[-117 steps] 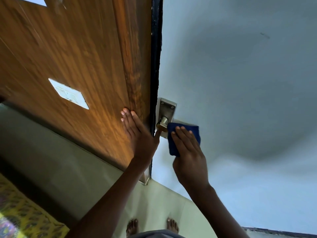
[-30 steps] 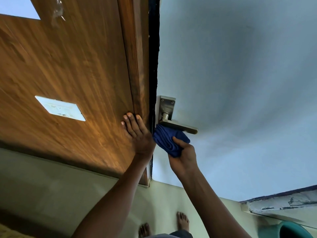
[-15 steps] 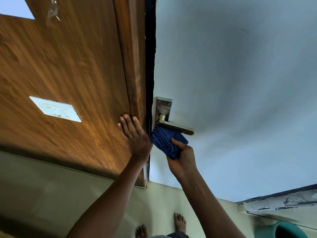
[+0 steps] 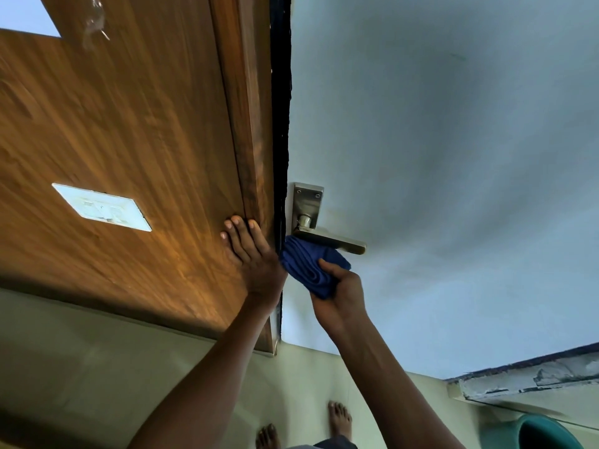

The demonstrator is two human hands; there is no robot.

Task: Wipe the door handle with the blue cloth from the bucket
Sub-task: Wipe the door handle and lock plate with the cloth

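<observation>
A metal lever door handle (image 4: 330,242) on its square back plate (image 4: 307,202) sticks out of the pale blue door (image 4: 437,157) near its dark edge. My right hand (image 4: 340,296) grips a bunched blue cloth (image 4: 311,268) and holds it against the underside of the lever, close to the spindle. My left hand (image 4: 256,260) lies flat, fingers together, on the brown wooden panel (image 4: 129,140) beside the door edge and holds nothing.
A white switch plate (image 4: 102,207) is set in the wooden panel. The rim of a teal bucket (image 4: 544,432) shows at the bottom right, below a worn ledge (image 4: 531,377). My bare feet (image 4: 338,419) stand on pale floor tiles.
Earlier my right hand covered the top of the lever with the cloth; the bunched cloth has since gone under the lever. Over the last second the hands have barely moved.
</observation>
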